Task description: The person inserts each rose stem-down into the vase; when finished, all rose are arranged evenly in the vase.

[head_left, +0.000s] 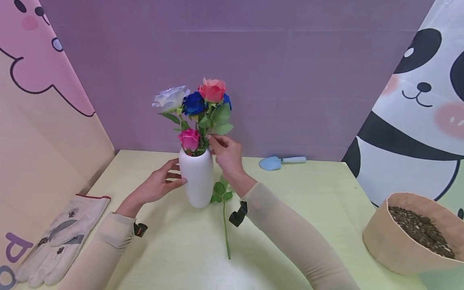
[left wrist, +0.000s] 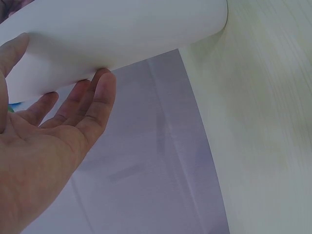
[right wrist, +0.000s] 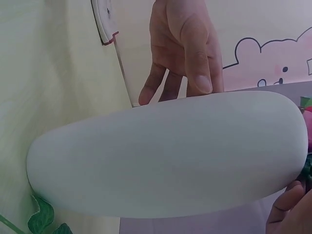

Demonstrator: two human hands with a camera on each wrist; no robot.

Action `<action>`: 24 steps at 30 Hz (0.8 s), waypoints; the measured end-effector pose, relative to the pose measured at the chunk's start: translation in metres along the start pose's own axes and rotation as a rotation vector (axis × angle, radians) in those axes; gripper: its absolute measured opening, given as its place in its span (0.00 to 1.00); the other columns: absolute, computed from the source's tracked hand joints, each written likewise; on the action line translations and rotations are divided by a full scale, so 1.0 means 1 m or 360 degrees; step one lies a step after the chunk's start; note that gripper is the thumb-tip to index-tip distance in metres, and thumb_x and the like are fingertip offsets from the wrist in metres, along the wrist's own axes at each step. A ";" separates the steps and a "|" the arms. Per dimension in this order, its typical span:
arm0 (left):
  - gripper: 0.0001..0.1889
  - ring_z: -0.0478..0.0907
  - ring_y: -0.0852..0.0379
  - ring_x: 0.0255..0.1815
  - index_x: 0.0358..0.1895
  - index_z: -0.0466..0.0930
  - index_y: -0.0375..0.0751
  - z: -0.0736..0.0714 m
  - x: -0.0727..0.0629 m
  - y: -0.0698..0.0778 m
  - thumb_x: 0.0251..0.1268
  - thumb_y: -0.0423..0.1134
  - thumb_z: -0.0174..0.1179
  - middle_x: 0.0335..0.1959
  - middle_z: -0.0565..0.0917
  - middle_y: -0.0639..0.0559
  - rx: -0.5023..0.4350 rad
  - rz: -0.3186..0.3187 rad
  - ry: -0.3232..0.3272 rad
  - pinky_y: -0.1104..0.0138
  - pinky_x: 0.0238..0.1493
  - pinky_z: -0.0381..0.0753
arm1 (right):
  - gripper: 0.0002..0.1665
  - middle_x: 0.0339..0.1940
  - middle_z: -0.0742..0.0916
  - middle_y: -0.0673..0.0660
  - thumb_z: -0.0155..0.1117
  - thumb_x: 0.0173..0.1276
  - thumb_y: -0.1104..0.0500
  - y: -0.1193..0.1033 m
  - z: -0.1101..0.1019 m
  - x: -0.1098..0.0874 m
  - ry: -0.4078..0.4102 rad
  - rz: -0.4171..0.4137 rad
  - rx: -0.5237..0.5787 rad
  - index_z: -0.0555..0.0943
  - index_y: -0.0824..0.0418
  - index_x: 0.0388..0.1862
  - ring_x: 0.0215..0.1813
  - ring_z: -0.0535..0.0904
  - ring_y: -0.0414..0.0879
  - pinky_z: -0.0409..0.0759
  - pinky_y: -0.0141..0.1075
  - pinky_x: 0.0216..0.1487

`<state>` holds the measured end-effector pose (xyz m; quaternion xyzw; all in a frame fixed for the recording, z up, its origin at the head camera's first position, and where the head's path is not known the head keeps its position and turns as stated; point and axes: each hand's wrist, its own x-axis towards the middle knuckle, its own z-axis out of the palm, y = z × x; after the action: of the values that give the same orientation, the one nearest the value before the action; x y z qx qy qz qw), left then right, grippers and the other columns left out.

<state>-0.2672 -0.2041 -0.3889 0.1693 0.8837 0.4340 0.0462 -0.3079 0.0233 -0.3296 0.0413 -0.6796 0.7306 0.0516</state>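
Observation:
A white vase (head_left: 197, 179) stands upright on the table, holding artificial roses: a white rose (head_left: 170, 99), a coral rose (head_left: 212, 90), blue roses (head_left: 194, 103) and a low pink rose (head_left: 189, 139). From the left, my left hand (head_left: 157, 183) holds the vase's side, thumb in front and fingers behind; its fingertips press the wall in the left wrist view. Just above the rim on the right, my right hand (head_left: 230, 157) pinches a rose stem among the leaves; which bloom it bears I cannot tell. A leafy green stem (head_left: 225, 217) lies on the table beside the vase.
A light blue trowel (head_left: 273, 163) lies at the table's back edge, right of the vase. Pale work gloves (head_left: 65, 237) rest at the left edge. At the right front stands a tan pot (head_left: 391, 237) with dark soil. A purple backdrop (head_left: 290, 72) rises behind the table.

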 end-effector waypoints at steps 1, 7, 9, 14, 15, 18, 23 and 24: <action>0.41 0.74 0.36 0.67 0.79 0.50 0.47 0.000 0.000 0.000 0.70 0.54 0.61 0.70 0.70 0.39 0.0000 0.0000 0.0001 0.44 0.66 0.77 | 0.13 0.35 0.86 0.47 0.68 0.70 0.51 0.000 0.000 0.000 -0.0009 0.0003 -0.0003 0.88 0.55 0.49 0.35 0.80 0.46 0.68 0.27 0.22; 0.41 0.74 0.35 0.67 0.79 0.50 0.47 0.000 0.001 -0.001 0.70 0.53 0.61 0.70 0.70 0.39 -0.0007 0.0004 -0.0006 0.44 0.66 0.76 | 0.13 0.38 0.86 0.49 0.66 0.71 0.54 0.000 0.000 -0.001 -0.0026 0.0034 0.0006 0.88 0.56 0.50 0.35 0.77 0.46 0.69 0.28 0.23; 0.41 0.74 0.35 0.67 0.79 0.50 0.47 0.000 0.001 -0.001 0.70 0.53 0.61 0.70 0.70 0.39 -0.0007 0.0004 -0.0007 0.44 0.66 0.76 | 0.13 0.38 0.86 0.49 0.66 0.70 0.54 0.000 0.001 -0.001 -0.0020 0.0038 0.0012 0.88 0.56 0.50 0.34 0.77 0.45 0.70 0.30 0.25; 0.41 0.73 0.34 0.68 0.79 0.50 0.48 0.000 0.001 0.000 0.70 0.53 0.61 0.70 0.70 0.39 -0.0005 0.0005 -0.0005 0.44 0.66 0.76 | 0.13 0.34 0.86 0.48 0.68 0.69 0.55 0.001 0.002 0.001 0.0022 0.0010 0.0032 0.89 0.56 0.49 0.33 0.77 0.45 0.72 0.33 0.27; 0.41 0.73 0.34 0.68 0.79 0.50 0.48 0.000 0.001 0.000 0.70 0.53 0.61 0.70 0.70 0.39 -0.0004 0.0004 -0.0005 0.44 0.66 0.76 | 0.12 0.33 0.86 0.47 0.69 0.68 0.56 0.001 0.003 0.001 0.0032 0.0002 0.0035 0.89 0.57 0.48 0.33 0.78 0.46 0.72 0.32 0.26; 0.41 0.74 0.35 0.68 0.79 0.50 0.47 0.000 0.000 0.001 0.70 0.53 0.61 0.70 0.70 0.39 0.0003 0.0003 -0.0004 0.44 0.66 0.76 | 0.11 0.30 0.85 0.47 0.70 0.67 0.56 0.001 0.003 0.001 0.0052 -0.0013 0.0032 0.89 0.57 0.46 0.32 0.79 0.47 0.71 0.29 0.23; 0.41 0.75 0.36 0.67 0.79 0.50 0.48 0.000 0.000 0.001 0.70 0.53 0.61 0.70 0.70 0.39 0.0011 0.0006 0.0000 0.44 0.66 0.77 | 0.09 0.28 0.84 0.47 0.68 0.68 0.58 -0.002 0.003 -0.001 0.0023 0.0005 -0.0046 0.89 0.59 0.44 0.29 0.77 0.43 0.66 0.27 0.21; 0.41 0.75 0.36 0.67 0.79 0.50 0.48 -0.001 0.000 0.001 0.70 0.53 0.61 0.70 0.70 0.39 0.0013 0.0007 0.0001 0.45 0.66 0.77 | 0.09 0.28 0.83 0.46 0.68 0.68 0.58 -0.002 0.003 -0.001 0.0011 0.0016 -0.0075 0.89 0.59 0.44 0.28 0.76 0.41 0.66 0.27 0.21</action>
<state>-0.2669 -0.2038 -0.3873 0.1713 0.8850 0.4306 0.0443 -0.3069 0.0200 -0.3272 0.0340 -0.6966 0.7148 0.0511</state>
